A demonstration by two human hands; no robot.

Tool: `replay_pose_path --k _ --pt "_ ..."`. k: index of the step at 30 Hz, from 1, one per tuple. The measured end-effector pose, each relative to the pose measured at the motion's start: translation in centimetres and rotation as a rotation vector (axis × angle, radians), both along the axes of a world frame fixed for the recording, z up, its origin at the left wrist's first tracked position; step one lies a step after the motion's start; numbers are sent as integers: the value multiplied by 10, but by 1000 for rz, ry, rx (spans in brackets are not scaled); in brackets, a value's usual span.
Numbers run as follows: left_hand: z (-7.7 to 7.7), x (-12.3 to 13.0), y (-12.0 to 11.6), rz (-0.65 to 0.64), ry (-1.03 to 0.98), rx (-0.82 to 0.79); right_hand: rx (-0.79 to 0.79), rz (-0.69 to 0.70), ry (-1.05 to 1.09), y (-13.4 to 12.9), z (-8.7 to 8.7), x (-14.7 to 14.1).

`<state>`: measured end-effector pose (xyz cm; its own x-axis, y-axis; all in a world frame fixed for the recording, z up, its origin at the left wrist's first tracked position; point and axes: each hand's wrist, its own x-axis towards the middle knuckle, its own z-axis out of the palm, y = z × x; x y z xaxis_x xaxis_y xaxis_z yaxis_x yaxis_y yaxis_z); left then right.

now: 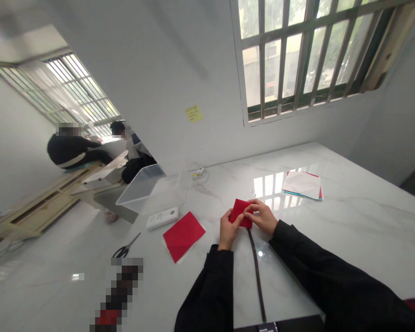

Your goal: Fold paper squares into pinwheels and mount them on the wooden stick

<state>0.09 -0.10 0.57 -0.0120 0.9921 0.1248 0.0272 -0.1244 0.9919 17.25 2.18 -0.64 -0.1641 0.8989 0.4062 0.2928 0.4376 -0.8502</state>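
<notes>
A small folded piece of red paper (241, 208) is held up over the white marble-look table (359, 230). My left hand (229, 229) grips its left side, with the thumb lying across the front. My right hand (262, 216) pinches the right edge, thumb and fingertips close to the left thumb. Part of the sheet is hidden behind my fingers. To the left of my hands lies a larger red sheet (184, 236), with a pale sheet showing beneath its lower edge.
Scissors (124, 248) and a white box-shaped device (162, 218) lie left, near a clear plastic bin (148, 186). Stacked coloured paper (302, 185) rests at the back right. A dark strap (256, 272) runs toward me. Two people sit in the far left background.
</notes>
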Motion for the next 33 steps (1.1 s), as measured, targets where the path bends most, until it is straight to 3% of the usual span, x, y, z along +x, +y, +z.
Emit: replay_pose_path --k 16,33 --pt "1 2 1 -8 -75 -55 -138 -18 225 -5 5 -6" --pt "1 3 -1 21 -24 -41 -163 -3 225 -3 1 -3"
